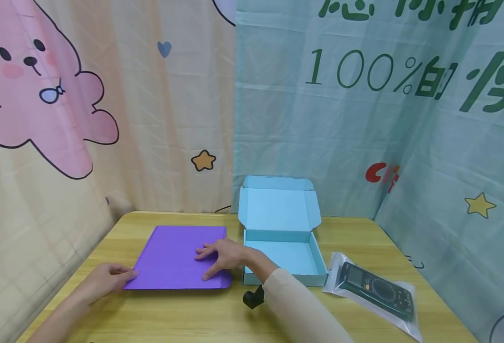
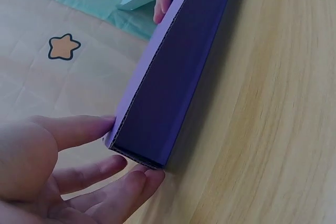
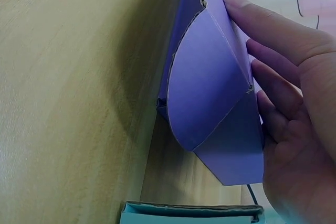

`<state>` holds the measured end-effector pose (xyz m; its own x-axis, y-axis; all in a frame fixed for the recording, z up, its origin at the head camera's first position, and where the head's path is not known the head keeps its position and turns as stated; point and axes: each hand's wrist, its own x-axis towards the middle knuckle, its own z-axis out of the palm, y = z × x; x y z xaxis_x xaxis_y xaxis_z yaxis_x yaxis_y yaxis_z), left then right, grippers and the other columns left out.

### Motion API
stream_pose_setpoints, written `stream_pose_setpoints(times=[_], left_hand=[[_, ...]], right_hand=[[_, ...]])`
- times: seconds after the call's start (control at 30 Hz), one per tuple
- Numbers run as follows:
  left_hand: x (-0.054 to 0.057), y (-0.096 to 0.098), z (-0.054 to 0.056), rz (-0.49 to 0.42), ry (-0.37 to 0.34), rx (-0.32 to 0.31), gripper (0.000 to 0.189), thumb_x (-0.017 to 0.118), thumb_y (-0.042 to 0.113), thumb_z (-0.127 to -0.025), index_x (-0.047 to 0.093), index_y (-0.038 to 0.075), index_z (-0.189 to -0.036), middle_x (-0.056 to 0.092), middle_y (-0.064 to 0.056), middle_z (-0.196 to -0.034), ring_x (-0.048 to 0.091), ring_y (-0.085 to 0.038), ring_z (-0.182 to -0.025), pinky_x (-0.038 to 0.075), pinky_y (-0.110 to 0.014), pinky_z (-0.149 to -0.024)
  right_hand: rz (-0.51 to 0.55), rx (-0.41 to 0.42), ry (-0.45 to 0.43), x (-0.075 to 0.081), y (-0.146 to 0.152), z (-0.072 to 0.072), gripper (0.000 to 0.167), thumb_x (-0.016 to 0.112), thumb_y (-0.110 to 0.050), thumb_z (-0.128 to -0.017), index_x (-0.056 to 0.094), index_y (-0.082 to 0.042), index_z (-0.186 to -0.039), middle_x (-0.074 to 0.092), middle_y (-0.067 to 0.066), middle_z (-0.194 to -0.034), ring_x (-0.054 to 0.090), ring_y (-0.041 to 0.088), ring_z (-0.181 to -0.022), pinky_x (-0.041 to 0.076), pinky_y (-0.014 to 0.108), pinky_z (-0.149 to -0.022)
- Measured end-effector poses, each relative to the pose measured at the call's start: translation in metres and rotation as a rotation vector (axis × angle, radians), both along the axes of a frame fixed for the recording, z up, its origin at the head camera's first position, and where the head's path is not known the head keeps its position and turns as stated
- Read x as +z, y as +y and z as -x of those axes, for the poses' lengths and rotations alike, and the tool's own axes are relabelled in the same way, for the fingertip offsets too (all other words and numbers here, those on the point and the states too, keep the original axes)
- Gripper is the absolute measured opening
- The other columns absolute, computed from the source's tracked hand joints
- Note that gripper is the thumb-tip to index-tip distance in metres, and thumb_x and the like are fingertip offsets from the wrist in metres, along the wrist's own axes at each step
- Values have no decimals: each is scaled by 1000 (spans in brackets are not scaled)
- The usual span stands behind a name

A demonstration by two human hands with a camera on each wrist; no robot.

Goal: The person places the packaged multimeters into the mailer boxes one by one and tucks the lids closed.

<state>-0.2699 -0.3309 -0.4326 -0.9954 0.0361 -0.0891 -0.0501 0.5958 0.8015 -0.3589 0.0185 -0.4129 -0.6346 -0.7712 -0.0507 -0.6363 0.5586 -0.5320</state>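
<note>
A purple cardboard box (image 1: 172, 257) lies on the left part of the table, its lid panel on top. My left hand (image 1: 108, 280) pinches its near left corner. In the left wrist view, the thumb (image 2: 86, 129) is on the upper edge and the other fingers are at the lower corner. My right hand (image 1: 223, 255) rests spread on the top near the right edge. A rounded side flap (image 3: 210, 82) sticks out at that end in the right wrist view. Right of it stands a light blue cardboard box (image 1: 279, 247) with its lid raised.
A digital multimeter (image 1: 378, 290) in a clear plastic bag (image 1: 337, 267) lies at the right of the wooden table (image 1: 183, 317). Some black object (image 1: 253, 297) is partly hidden under the right sleeve. Printed curtains (image 1: 170, 119) hang behind the table and along its sides.
</note>
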Motion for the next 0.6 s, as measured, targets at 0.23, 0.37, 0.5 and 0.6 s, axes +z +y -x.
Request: stream_pose_setpoints(times=[0.23, 0.37, 0.5, 0.6], left_hand=[[-1, -6, -3, -167, -20, -67, 43, 71, 19, -99, 60, -18, -121, 71, -6, -98, 67, -16, -88, 57, -30, -76], [-2, -7, -4, -216, -16, -110, 45, 71, 16, -99, 57, -18, -125, 74, -12, -100, 69, -17, -90, 58, -29, -78], [-2, -8, -4, -228, -22, -118, 47, 71, 17, -99, 55, -18, -127, 74, -13, -103, 69, -16, -93, 58, -28, -80], [-2, -8, -4, -224, -17, -118, 46, 71, 16, -99, 56, -18, -125, 74, -13, -102, 69, -17, -93, 58, -29, -79]], right_hand=[[4, 2, -19, 0, -1, 1, 62, 88, -40, -83, 67, -23, -140, 48, -20, -151, 25, 9, -151, 11, 45, -125], [0, 1, -17, 1, 0, 0, 62, 89, -39, -83, 68, -24, -140, 48, -21, -151, 26, 9, -151, 12, 44, -125], [6, 1, -14, 1, -1, 1, 62, 89, -38, -83, 68, -23, -139, 49, -21, -150, 26, 9, -150, 13, 42, -125], [8, 7, -2, 0, -1, 0, 62, 89, -38, -83, 68, -23, -139, 49, -20, -150, 26, 9, -150, 13, 40, -125]])
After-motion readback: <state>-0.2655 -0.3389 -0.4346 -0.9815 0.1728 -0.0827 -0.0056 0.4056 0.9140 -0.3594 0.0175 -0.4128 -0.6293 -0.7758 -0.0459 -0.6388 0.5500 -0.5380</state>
